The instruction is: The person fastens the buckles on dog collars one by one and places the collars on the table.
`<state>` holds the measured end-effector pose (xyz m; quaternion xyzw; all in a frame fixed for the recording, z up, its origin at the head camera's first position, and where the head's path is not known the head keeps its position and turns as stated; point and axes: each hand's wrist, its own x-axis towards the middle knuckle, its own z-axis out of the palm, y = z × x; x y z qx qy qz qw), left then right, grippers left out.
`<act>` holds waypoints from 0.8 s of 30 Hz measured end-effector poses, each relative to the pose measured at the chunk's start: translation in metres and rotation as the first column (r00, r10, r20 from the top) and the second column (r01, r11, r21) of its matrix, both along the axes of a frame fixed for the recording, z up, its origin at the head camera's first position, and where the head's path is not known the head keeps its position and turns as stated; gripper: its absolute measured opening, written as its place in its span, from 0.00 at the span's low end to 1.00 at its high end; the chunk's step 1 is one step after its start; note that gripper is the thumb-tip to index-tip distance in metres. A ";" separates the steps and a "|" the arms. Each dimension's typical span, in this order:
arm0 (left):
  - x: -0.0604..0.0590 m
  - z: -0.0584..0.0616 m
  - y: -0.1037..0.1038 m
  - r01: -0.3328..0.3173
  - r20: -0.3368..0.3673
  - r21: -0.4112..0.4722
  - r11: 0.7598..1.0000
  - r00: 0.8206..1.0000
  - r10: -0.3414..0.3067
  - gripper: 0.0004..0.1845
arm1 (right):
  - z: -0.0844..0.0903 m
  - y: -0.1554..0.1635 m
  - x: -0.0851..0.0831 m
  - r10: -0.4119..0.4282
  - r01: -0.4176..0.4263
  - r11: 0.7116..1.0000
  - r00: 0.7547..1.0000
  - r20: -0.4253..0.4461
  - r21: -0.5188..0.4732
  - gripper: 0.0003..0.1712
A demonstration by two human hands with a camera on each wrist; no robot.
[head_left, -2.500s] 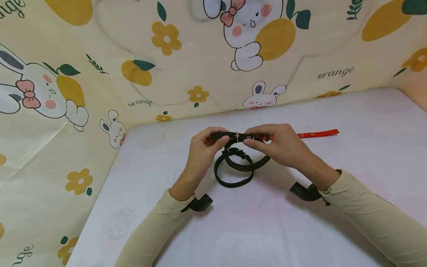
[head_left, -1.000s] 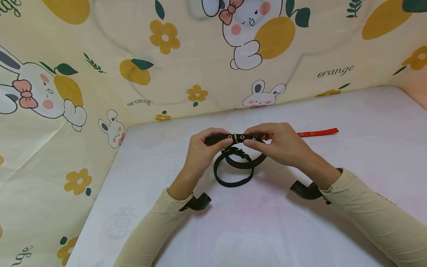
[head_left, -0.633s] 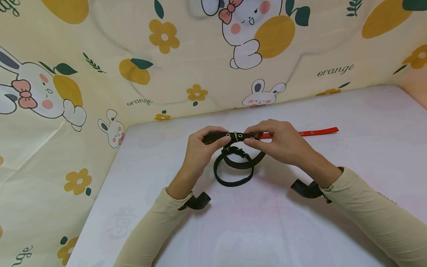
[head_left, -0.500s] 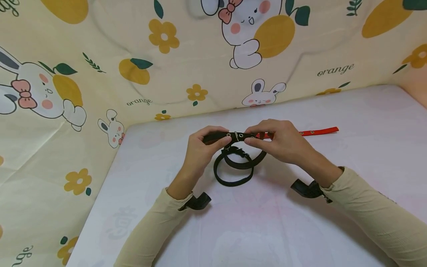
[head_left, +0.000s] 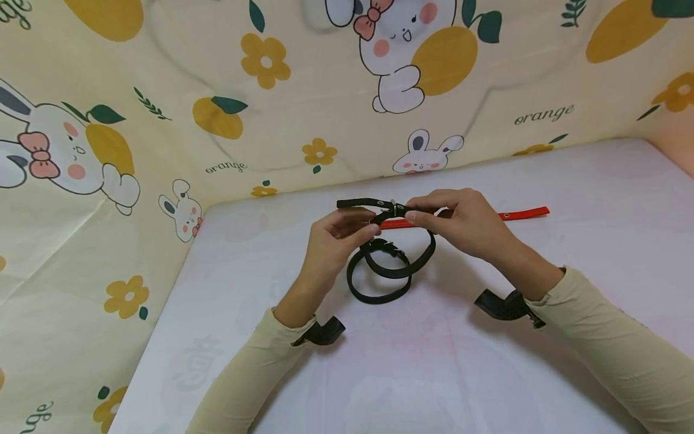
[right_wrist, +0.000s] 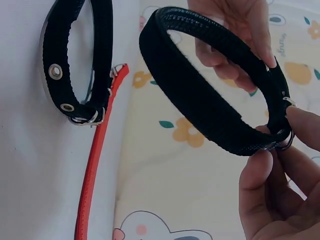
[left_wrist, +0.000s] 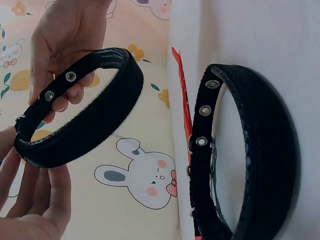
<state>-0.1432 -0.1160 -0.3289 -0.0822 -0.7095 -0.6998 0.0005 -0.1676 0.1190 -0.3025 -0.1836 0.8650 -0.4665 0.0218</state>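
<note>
A black pet collar (head_left: 425, 259) with metal eyelets and a buckle is held up as a loop between both hands. My left hand (head_left: 331, 253) pinches it left of the buckle, thumb in front. On the buckle's right side, my right hand (head_left: 470, 223) pinches the strap between thumb and fingers. The strap's tail (head_left: 355, 204) sticks out leftward through the buckle, above my left fingers. In the right wrist view, a metal ring (right_wrist: 287, 142) shows beside the right fingertips. The left wrist view shows the held collar (left_wrist: 95, 127) and two eyelets near the right fingers.
A second black collar (head_left: 379, 299), buckled into a loop, rests on the white table (head_left: 412, 374) just below the held one. Behind the hands, a red collar (head_left: 528, 213) lies stretched out, partly hidden. A patterned backdrop (head_left: 303, 126) stands behind and at the left.
The left fingers have let go of the strap's tail, which now juts free to the left, and hold the loop lower down. My right hand has risen slightly and shifted right with the buckle.
</note>
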 end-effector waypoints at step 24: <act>0.002 -0.003 0.002 0.045 -0.101 -0.037 0.998 0.994 -0.049 0.16 | -0.002 0.001 -0.005 0.016 -0.017 0.999 1.000 0.025 0.038 0.17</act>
